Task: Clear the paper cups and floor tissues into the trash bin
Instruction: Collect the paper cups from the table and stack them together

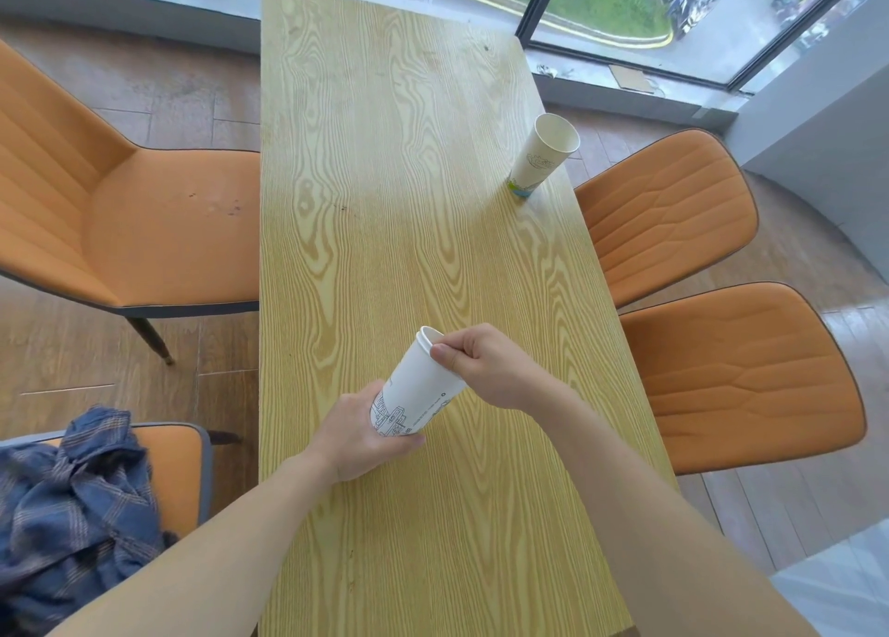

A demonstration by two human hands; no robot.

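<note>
The person is standing at the near end of a long wooden table (409,203), holding a white paper cup (417,386) in both hands just above the surface. The left hand (365,436) is wrapping around the printed bottom of that cup, fingers curled under it, while the right hand (486,364) is pinching the rim between thumb and fingers — the cup is tilting, mouth pointing away toward the far end. It looks like more than one cup nested together, though I cannot tell for sure from the doubled rim. A second paper cup (543,155) is standing upright by the right edge of the table, well apart from the hands, its open mouth facing up. Orange chairs are sitting on both sides — one (134,213) at the left edge, two (673,213) (741,376) at the right — and a blue plaid cloth (72,506) is lying crumpled on a seat near the left near corner.
</note>
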